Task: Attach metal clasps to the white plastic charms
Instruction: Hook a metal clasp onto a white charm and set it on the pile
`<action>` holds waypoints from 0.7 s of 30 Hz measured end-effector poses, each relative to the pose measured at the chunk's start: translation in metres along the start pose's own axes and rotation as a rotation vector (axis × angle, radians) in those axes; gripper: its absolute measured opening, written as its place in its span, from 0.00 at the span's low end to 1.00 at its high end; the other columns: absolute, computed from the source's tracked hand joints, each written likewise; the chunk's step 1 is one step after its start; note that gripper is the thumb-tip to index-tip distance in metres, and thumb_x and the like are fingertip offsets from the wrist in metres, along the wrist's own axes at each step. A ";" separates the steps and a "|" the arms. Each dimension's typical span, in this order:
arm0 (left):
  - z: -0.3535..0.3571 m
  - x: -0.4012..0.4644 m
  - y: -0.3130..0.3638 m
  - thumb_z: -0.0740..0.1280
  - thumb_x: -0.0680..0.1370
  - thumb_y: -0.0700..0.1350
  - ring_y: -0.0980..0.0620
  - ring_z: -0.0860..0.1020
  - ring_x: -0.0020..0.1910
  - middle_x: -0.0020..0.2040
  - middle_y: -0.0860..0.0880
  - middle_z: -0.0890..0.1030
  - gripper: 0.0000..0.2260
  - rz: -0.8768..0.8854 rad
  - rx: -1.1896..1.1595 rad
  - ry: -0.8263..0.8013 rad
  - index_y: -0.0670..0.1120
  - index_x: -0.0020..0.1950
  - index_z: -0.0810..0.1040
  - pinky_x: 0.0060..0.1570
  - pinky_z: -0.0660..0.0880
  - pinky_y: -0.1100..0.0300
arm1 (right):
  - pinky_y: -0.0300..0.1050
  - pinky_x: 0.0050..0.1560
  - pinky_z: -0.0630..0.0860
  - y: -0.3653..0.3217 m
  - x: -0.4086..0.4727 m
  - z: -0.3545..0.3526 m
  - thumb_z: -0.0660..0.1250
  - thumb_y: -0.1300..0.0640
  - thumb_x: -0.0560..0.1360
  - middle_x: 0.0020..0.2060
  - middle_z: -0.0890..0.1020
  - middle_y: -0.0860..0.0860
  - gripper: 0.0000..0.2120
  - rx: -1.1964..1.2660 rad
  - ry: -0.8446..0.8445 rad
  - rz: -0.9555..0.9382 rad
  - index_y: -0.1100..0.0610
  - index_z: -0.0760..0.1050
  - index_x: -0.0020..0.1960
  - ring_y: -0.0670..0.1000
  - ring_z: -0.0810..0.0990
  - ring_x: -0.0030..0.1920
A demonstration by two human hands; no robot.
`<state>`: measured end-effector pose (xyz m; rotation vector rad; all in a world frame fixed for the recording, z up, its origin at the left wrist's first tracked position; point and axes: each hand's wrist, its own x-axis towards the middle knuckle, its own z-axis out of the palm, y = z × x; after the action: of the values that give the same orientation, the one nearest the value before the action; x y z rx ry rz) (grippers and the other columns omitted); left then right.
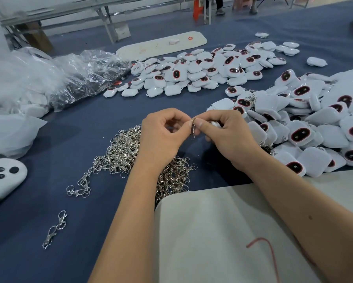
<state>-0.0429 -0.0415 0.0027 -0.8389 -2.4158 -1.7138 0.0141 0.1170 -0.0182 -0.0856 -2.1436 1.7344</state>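
Note:
My left hand (163, 133) and my right hand (225, 133) meet above the blue table, fingertips together. Between them they pinch a metal clasp (193, 127) that hangs down from the fingertips. My right hand also holds a white plastic charm (215, 124), mostly hidden under its fingers. A heap of loose silver clasps (126, 154) lies under and left of my left wrist. One pile of white charms with dark oval faces (314, 127) sits at the right. Another charm pile (202, 70) lies farther back.
Clear plastic bags (49, 78) crowd the left side. A white ghost-shaped piece (4, 178) lies at the left edge. Two stray clasps (55, 229) rest near the front left. A pale board (222, 231) lies under my forearms, and a long white board (163, 45) sits at the back.

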 end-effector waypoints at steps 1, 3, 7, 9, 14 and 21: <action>0.001 -0.001 0.001 0.73 0.75 0.37 0.57 0.78 0.34 0.35 0.52 0.83 0.05 0.018 0.002 0.008 0.46 0.40 0.84 0.37 0.74 0.65 | 0.41 0.37 0.68 -0.001 0.000 -0.001 0.69 0.63 0.81 0.33 0.83 0.46 0.10 0.030 0.002 0.008 0.54 0.85 0.43 0.48 0.71 0.33; 0.002 -0.001 0.002 0.73 0.74 0.36 0.55 0.80 0.35 0.35 0.52 0.84 0.06 0.049 0.018 0.026 0.45 0.40 0.84 0.37 0.74 0.67 | 0.41 0.37 0.70 -0.001 0.000 -0.002 0.69 0.64 0.80 0.34 0.84 0.48 0.10 0.057 0.004 0.011 0.54 0.86 0.44 0.48 0.71 0.34; 0.003 -0.002 0.002 0.73 0.74 0.36 0.52 0.81 0.36 0.35 0.54 0.84 0.06 0.074 0.055 0.010 0.46 0.40 0.84 0.38 0.74 0.68 | 0.37 0.40 0.72 0.001 0.000 -0.001 0.69 0.65 0.79 0.34 0.83 0.48 0.10 0.013 0.025 -0.021 0.54 0.86 0.45 0.43 0.74 0.34; 0.003 -0.003 0.001 0.73 0.74 0.36 0.55 0.80 0.35 0.35 0.55 0.83 0.07 0.060 0.065 -0.002 0.46 0.40 0.84 0.37 0.74 0.69 | 0.38 0.45 0.75 0.002 -0.001 0.001 0.69 0.66 0.79 0.35 0.84 0.50 0.10 -0.064 0.027 -0.074 0.55 0.85 0.45 0.42 0.78 0.38; 0.000 -0.002 -0.002 0.73 0.75 0.37 0.59 0.79 0.33 0.35 0.55 0.84 0.06 0.051 0.110 -0.027 0.47 0.40 0.85 0.36 0.72 0.71 | 0.42 0.49 0.76 0.002 -0.002 0.003 0.69 0.67 0.78 0.37 0.84 0.49 0.09 -0.212 0.020 -0.158 0.57 0.85 0.45 0.48 0.81 0.43; 0.002 0.000 -0.004 0.73 0.73 0.40 0.61 0.78 0.31 0.33 0.56 0.83 0.06 0.022 0.162 -0.011 0.50 0.38 0.84 0.34 0.73 0.68 | 0.52 0.48 0.78 0.003 -0.003 0.005 0.71 0.66 0.77 0.42 0.85 0.49 0.07 -0.508 0.108 -0.379 0.58 0.86 0.49 0.51 0.82 0.44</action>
<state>-0.0439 -0.0405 -0.0018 -0.8526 -2.5009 -1.4851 0.0151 0.1118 -0.0225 0.0860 -2.2864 0.9380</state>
